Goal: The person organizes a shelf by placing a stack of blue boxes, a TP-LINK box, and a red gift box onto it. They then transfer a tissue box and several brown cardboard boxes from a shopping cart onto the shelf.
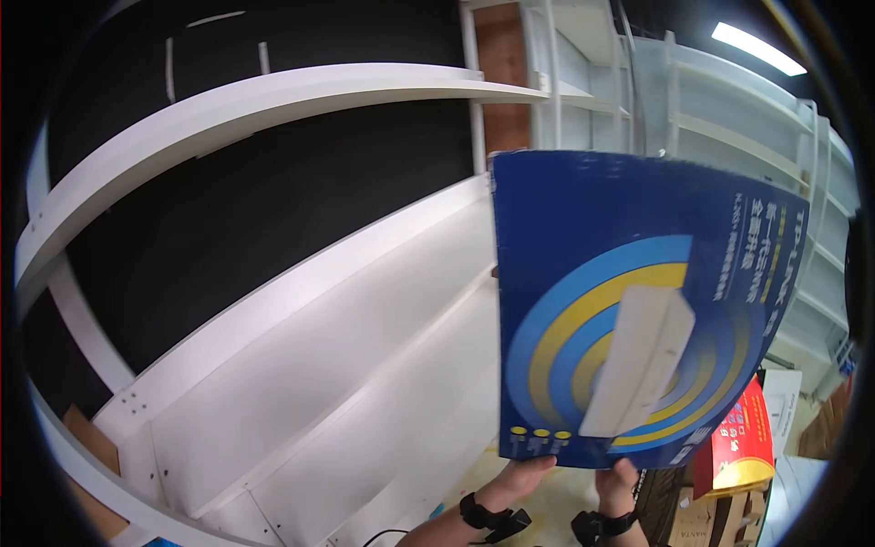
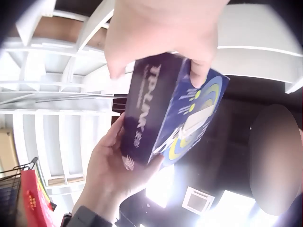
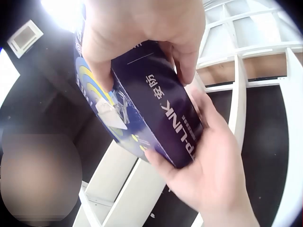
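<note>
On my feed, the left hand point(image 1: 519, 478) and right hand point(image 1: 617, 485) both grip the blue box point(image 1: 638, 314) low down, thumbs pressed against its printed front.

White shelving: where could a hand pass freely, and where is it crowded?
Likely between the upper shelf and lower white board, left of the blue box. Crowding is right of the right hand, around the red package and cardboard.

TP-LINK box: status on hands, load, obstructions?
Left hand and right hand gripping lower end, thumbs on printed face. TP-LINK box held up, off the shelves. Box blocks head view of part of white shelving.
</note>
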A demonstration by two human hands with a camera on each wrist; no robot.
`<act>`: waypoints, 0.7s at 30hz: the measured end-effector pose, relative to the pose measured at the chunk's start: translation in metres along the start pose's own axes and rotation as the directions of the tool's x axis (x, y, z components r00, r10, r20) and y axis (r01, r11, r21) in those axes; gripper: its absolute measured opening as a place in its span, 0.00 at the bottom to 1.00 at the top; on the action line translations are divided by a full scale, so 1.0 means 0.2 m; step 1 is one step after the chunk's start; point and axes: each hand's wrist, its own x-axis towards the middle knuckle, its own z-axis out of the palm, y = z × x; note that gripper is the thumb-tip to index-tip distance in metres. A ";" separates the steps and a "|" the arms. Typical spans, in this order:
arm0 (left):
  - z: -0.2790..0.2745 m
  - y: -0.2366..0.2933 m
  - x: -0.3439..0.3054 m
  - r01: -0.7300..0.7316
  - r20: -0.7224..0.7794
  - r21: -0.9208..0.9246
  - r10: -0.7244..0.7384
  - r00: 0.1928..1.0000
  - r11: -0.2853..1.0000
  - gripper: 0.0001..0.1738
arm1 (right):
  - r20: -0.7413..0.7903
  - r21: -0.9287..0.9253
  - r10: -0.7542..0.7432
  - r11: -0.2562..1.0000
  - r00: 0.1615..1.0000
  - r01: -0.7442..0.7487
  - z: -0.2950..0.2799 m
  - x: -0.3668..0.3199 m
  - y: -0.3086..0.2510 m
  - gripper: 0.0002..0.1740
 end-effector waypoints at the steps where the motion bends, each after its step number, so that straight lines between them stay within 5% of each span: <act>1: 0.00 0.05 0.00 -0.034 0.002 -0.004 0.034 0.999 0.999 0.38 | 0.027 0.014 -0.071 0.997 0.997 0.070 -0.02 0.06 0.01 0.44; 5: 0.20 0.37 -0.02 -0.314 -0.209 0.130 0.335 0.919 0.941 0.44 | 0.123 0.062 -0.177 0.983 0.976 0.171 -0.09 0.33 -0.07 0.42; 7: 0.20 0.48 -0.07 -0.387 -0.108 0.744 0.669 0.735 0.545 0.47 | 0.184 -0.011 -0.187 0.981 0.965 0.193 -0.05 0.45 -0.12 0.40; 8: 0.19 0.53 -0.10 -0.394 -0.107 0.745 0.680 0.726 0.538 0.47 | 0.201 0.054 -0.185 0.983 0.962 0.178 -0.06 0.53 -0.09 0.39; 11: 0.24 0.65 -0.21 -0.324 0.109 0.937 0.775 0.623 0.129 0.45 | 0.291 0.052 -0.138 0.990 0.947 0.129 0.02 0.75 -0.03 0.37; 12: 0.26 0.70 -0.23 -0.316 0.102 0.941 0.783 0.613 0.124 0.45 | 0.323 0.034 -0.127 0.992 0.938 0.123 0.14 0.81 -0.04 0.37; 14: 0.29 0.81 -0.29 -0.102 0.403 0.902 0.736 0.544 -0.419 0.42 | 0.390 0.021 -0.110 0.994 0.914 0.110 0.30 0.94 0.00 0.37; 15: 0.33 0.86 -0.32 -0.085 0.400 0.902 0.744 0.536 -0.424 0.42 | 0.448 -0.014 -0.068 0.996 0.891 0.084 0.40 0.99 0.00 0.37; 17: 0.42 0.96 -0.36 0.307 0.577 0.597 0.662 0.478 -0.741 0.42 | 0.556 -0.103 0.041 0.994 0.830 0.019 0.60 1.07 -0.02 0.40; 20: 0.48 1.09 -0.37 0.496 0.571 0.552 0.737 0.361 -0.670 0.42 | 0.700 -0.169 0.125 0.986 0.703 -0.007 0.92 1.13 -0.01 0.38; 21: 0.50 1.12 -0.37 0.524 0.524 0.559 0.763 0.379 -0.643 0.45 | 0.741 -0.194 0.161 0.981 0.652 -0.023 1.00 1.15 0.02 0.36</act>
